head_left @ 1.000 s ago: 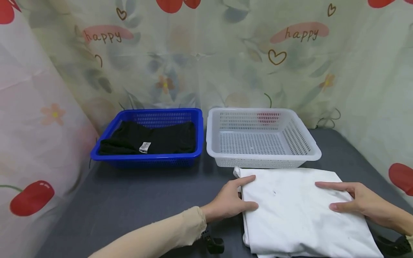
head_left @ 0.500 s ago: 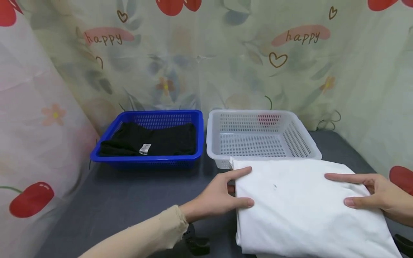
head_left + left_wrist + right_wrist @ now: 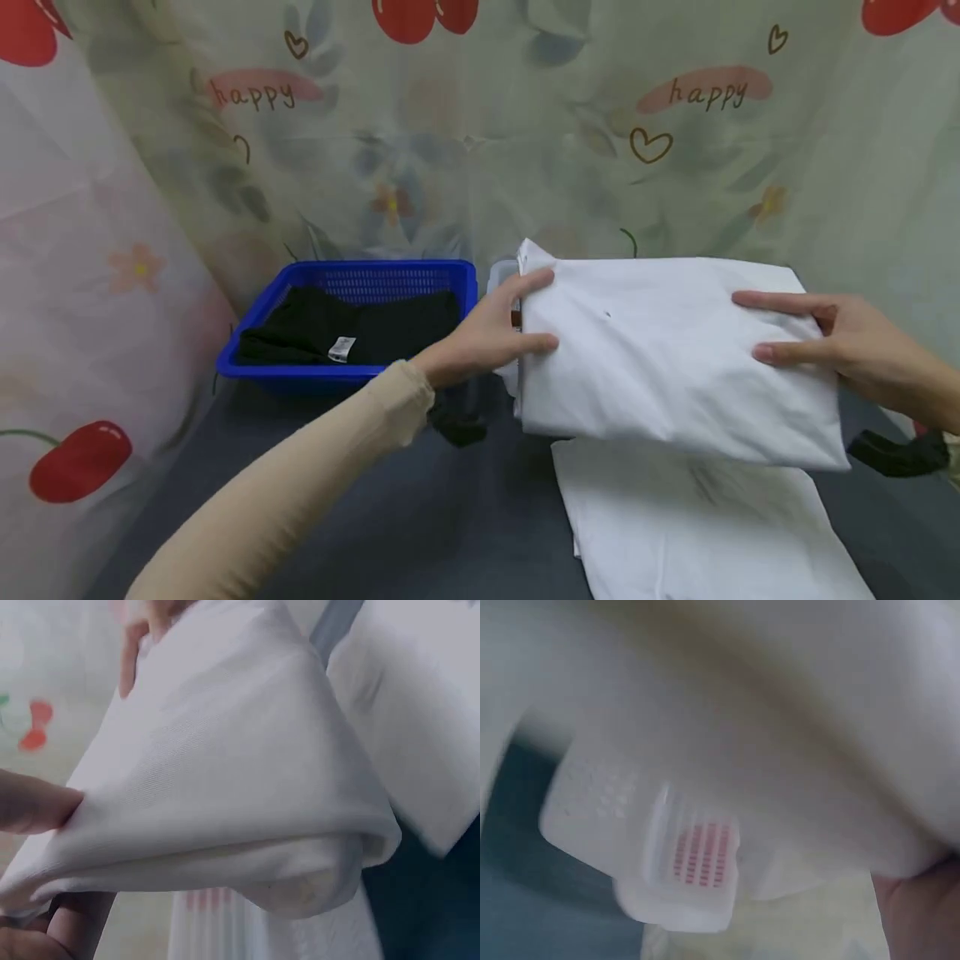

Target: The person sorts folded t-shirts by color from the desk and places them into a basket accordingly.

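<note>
A folded white cloth (image 3: 667, 358) is held up between both hands, in front of and above the white basket (image 3: 501, 273). My left hand (image 3: 480, 333) grips its left edge, thumb and index finger on the upper face and other fingers behind. The right hand (image 3: 862, 342) holds the opposite edge in the same way. In the left wrist view, the cloth's layered folds (image 3: 225, 855) show at the near edge. Most of the white basket is hidden by the cloth in the head view. A second folded white cloth (image 3: 697, 517) lies on the table below.
To the left stands a blue basket (image 3: 375, 268) with a folded black garment (image 3: 397, 329) inside, its white label showing. Both baskets stand on a dark grey table (image 3: 480, 517), in front of a patterned curtain (image 3: 465, 167).
Both hands have lifted the folded white cloth from the near right of the table, carrying it forward over the white basket. The second white cloth beneath has come into view.
</note>
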